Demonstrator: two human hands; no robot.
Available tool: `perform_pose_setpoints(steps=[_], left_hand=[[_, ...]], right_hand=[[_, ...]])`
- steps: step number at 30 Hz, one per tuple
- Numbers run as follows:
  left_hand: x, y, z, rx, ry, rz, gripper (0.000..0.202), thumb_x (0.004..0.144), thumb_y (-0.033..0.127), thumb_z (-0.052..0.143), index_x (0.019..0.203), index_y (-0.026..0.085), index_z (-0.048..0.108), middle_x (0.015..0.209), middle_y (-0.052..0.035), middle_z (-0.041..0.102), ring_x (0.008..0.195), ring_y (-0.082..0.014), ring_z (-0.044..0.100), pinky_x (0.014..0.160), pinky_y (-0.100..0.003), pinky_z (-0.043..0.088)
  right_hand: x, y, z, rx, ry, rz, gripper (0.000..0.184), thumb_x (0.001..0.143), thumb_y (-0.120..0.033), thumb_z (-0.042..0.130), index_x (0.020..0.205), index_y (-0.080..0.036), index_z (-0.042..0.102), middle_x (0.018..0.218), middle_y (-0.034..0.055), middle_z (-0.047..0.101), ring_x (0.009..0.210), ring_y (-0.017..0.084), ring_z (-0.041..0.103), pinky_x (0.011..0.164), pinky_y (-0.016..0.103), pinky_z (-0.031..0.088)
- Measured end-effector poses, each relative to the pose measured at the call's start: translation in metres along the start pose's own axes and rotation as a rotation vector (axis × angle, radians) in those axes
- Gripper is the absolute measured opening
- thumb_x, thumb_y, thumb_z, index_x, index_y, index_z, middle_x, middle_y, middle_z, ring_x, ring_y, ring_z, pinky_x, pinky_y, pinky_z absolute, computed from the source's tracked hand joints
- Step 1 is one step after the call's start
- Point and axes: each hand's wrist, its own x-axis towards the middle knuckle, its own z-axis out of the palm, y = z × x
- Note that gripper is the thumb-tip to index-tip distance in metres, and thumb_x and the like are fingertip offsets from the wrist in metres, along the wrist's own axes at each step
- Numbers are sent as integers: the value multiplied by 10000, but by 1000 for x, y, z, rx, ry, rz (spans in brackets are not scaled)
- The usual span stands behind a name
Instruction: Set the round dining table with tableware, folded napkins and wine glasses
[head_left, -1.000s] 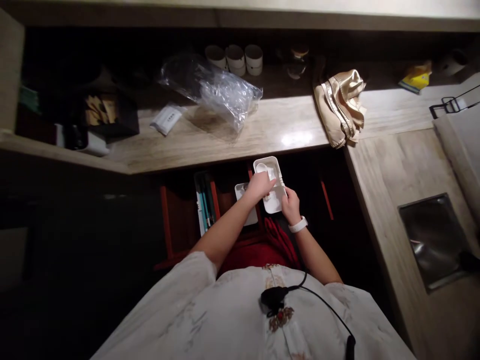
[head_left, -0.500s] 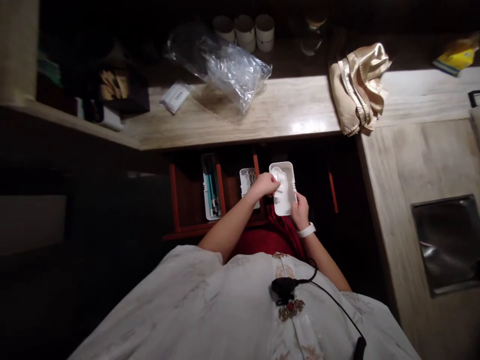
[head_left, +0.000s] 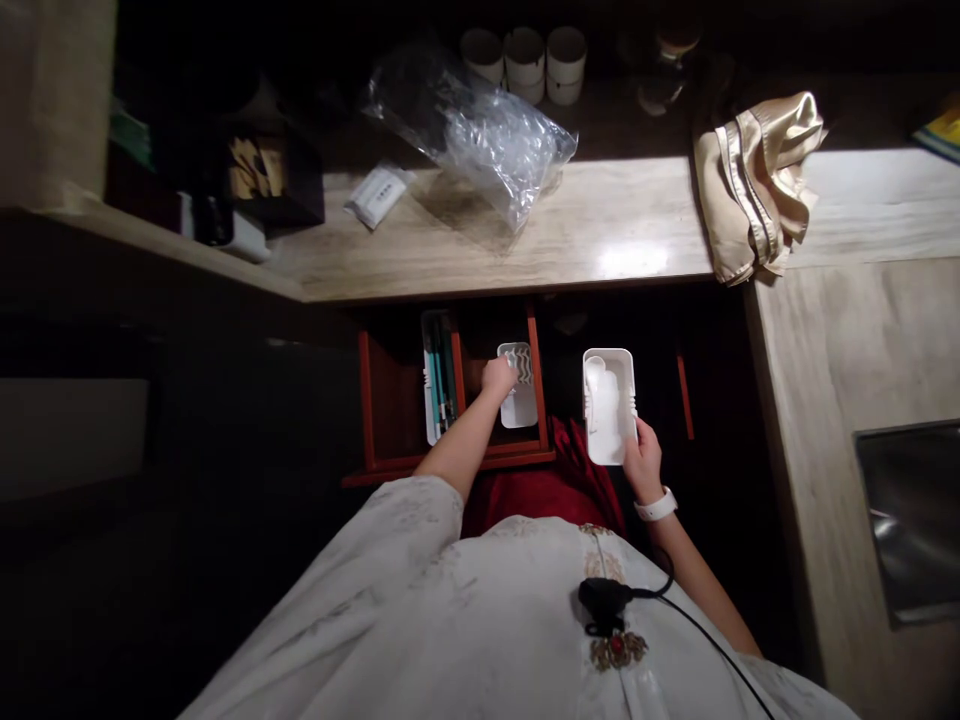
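Note:
My right hand (head_left: pixel 643 456) grips the near end of a white plastic tray (head_left: pixel 609 405) that holds a white spoon-shaped piece. The tray hangs in the air to the right of an open red-brown drawer (head_left: pixel 450 455). My left hand (head_left: pixel 498 377) reaches down into the drawer with its fingers closed at the left edge of a smaller white tray (head_left: pixel 520 398) that lies there. I cannot make out what those fingers hold. A long white box with teal pens (head_left: pixel 436 375) lies in the drawer's left part.
A pale wooden counter (head_left: pixel 585 230) runs above the drawer and down the right side. On it lie a crumpled clear plastic bag (head_left: pixel 480 140), a small white packet (head_left: pixel 377 195) and a beige satin cloth (head_left: pixel 754 185). A metal recess (head_left: pixel 911 520) sits in the right counter.
My left hand left the white tray and went down-left into the drawer. My right hand carried the tray to the right. The view shifted.

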Motion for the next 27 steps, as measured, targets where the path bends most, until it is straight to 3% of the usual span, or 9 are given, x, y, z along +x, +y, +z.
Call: perform_pose_setpoints(steps=[4, 7, 11, 14, 17, 19, 22, 27], left_hand=[[12, 6, 8, -3, -3, -16, 345, 905, 151, 575, 1226, 90, 687, 1226, -284, 695, 1148, -324, 701, 904, -349, 534], [18, 5, 6, -19, -18, -14, 302, 921, 170, 586, 1177, 72, 713, 1205, -288, 702, 1154, -318, 697, 927, -346, 531], [16, 2, -6, -81, -26, 6, 297, 945, 288, 620, 1119, 80, 740, 1150, -254, 730, 1114, -288, 711, 908, -314, 540], [5, 5, -22, -196, -6, 42, 373, 1019, 337, 502, 1257, 110, 677, 1124, -178, 751, 972, -191, 740, 797, -238, 557], [-13, 12, -43, -424, -19, 214, 423, 1053, 372, 412, 1358, 153, 608, 1196, -120, 736, 874, -126, 731, 697, -190, 550], [-27, 17, -58, -498, -45, 434, 421, 990, 391, 554, 1335, 167, 640, 1239, -104, 726, 918, -147, 721, 742, -214, 559], [-44, 21, -80, -320, -79, 664, 365, 873, 339, 703, 1195, 173, 746, 1178, -76, 759, 968, -194, 705, 862, -261, 541], [-54, 13, -108, 12, -18, 625, 295, 911, 300, 604, 1094, 196, 810, 1080, -67, 791, 1001, -235, 708, 873, -268, 501]], right_hand=[[-12, -9, 1, -16, -1, -4, 404, 854, -330, 486, 1158, -172, 700, 1165, 160, 717, 1075, 305, 663, 994, 512, 527], [-19, -17, 4, -14, -9, 6, 403, 858, -316, 483, 1168, -175, 698, 1167, 150, 717, 1075, 293, 662, 991, 498, 533], [-23, -26, 9, 5, -36, -9, 404, 858, -289, 480, 1183, -173, 690, 1176, 145, 714, 1088, 290, 654, 1001, 502, 527], [-22, -33, 13, 1, -60, -63, 410, 855, -264, 466, 1188, -167, 686, 1191, 148, 708, 1091, 287, 649, 1008, 496, 524], [-17, -39, 19, -10, -129, -124, 408, 856, -241, 452, 1184, -181, 687, 1188, 134, 709, 1098, 279, 646, 1015, 481, 524], [-12, -43, 24, -10, -188, -171, 414, 856, -228, 449, 1191, -183, 687, 1191, 132, 708, 1110, 278, 644, 1025, 477, 520], [-5, -50, 35, 7, -271, -241, 435, 857, -211, 448, 1221, -180, 684, 1214, 134, 706, 1134, 278, 644, 1046, 479, 512], [-1, -54, 53, 29, -379, -235, 503, 850, -202, 479, 1322, -186, 652, 1304, 133, 682, 1207, 280, 625, 1098, 489, 486]])
